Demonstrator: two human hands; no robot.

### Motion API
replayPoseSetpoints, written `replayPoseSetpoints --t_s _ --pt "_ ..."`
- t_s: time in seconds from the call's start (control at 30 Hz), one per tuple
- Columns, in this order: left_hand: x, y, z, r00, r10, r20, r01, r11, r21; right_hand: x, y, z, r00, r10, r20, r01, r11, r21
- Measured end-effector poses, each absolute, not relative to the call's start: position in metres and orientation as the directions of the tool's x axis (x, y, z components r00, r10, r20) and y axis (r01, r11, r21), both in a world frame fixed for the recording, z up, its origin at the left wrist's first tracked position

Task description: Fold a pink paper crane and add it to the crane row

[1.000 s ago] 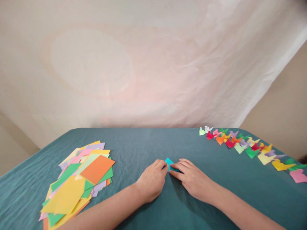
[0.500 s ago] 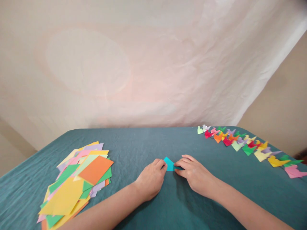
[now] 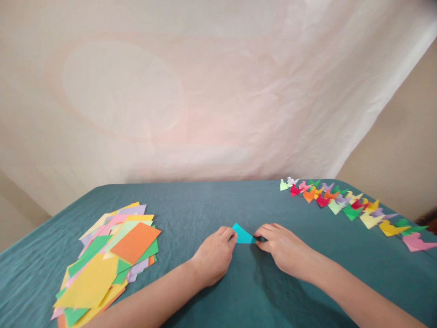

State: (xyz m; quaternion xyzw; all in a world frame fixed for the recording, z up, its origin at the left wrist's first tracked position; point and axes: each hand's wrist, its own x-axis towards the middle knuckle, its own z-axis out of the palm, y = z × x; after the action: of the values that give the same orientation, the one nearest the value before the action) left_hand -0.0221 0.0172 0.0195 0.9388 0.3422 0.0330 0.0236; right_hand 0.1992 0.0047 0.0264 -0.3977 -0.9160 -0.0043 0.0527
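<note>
A small turquoise piece of folded paper [image 3: 243, 235] lies on the cloth between my hands, its peak pointing away from me and its straight edge towards me. The fingers of my left hand [image 3: 215, 255] are closed on its left end and cover that part. At the right tip, my right hand [image 3: 282, 248] pinches the paper between thumb and fingers. The inner folds are too small to make out.
To the left lies a loose pile of coloured paper sheets [image 3: 88, 282], an orange sheet [image 3: 135, 243] on top. Several folded paper birds [image 3: 371, 220] stand in rows along the right side. A dark green cloth [image 3: 191, 205] covers the table, and a pale sheet [image 3: 218, 91] hangs behind it.
My right hand has slid a little to the right along the turquoise paper, and more of its right side now shows. My left hand has stayed in place.
</note>
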Motion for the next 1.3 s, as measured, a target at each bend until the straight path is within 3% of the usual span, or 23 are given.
replayPoseSetpoints --t_s 0.27,0.47,0.7,0.97,1.3 --pt "-0.021 0.015 0.021 0.757 0.652 0.047 0.648 -0.758 0.081 0.209 0.009 0.016 -0.662 0.734 0.154 0.721 0.679 -0.136" --pt "-0.021 0.015 0.020 0.746 0.665 0.044 0.661 -0.746 0.081 0.209 0.016 0.010 -0.515 0.822 0.245 0.773 0.568 -0.282" --pt "-0.021 0.015 0.017 0.747 0.661 0.073 0.661 -0.750 0.031 0.190 0.012 -0.001 -0.631 0.684 0.366 0.658 0.722 -0.215" --pt "-0.022 0.012 0.013 0.751 0.652 0.103 0.652 -0.757 0.035 0.188 0.009 -0.005 -0.633 0.692 0.347 0.669 0.715 -0.203" --pt "-0.021 0.008 0.020 0.754 0.656 0.044 0.654 -0.755 0.040 0.189 0.010 -0.005 -0.645 0.683 0.342 0.665 0.722 -0.190"
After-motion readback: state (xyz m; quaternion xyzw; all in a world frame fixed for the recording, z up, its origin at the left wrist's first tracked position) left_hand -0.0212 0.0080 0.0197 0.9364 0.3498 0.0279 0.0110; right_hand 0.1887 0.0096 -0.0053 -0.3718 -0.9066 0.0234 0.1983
